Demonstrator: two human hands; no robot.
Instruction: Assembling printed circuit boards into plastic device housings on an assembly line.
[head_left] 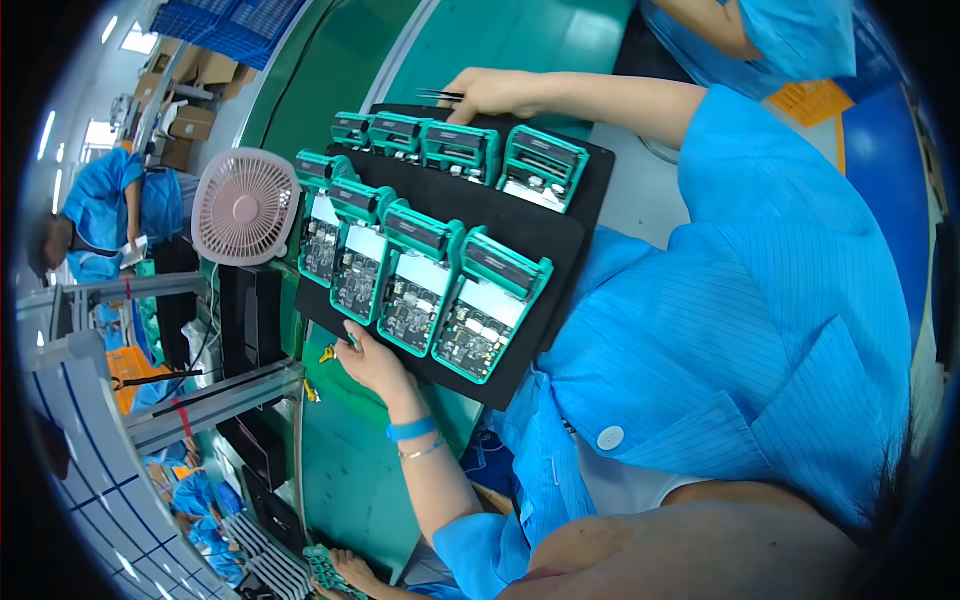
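Head view shows the left hand (380, 370) turned up at the edge of a flat black tray (540, 235), its thumb lying along that edge and most of its fingers hidden beneath; its grip is closed on the tray, and a blue band (412, 430) and a thin bangle (422, 451) circle the wrist behind it. Across the tray, the right hand (497, 93) reaches in on a nearly straight forearm, fingers curled at the opposite edge and pinched narrow around dark, slender tweezers (440, 95), whose 2 prongs point away from the palm.

Between the 2 grips sit 8 green frames (451, 300) in 2 rows of 4, smooth and plastic-looking, with rounded corners and dark bars across their raised ends. In the row nearer the left hand, dense circuit boards (408, 318) fill the frames beside plain white panels. Small yellow pieces (328, 353) lie just beside the left thumb, on a glossy green worktop (350, 490). Ahead of both hands stands a pink fan (246, 208) with a ribbed, rounded-square grille.
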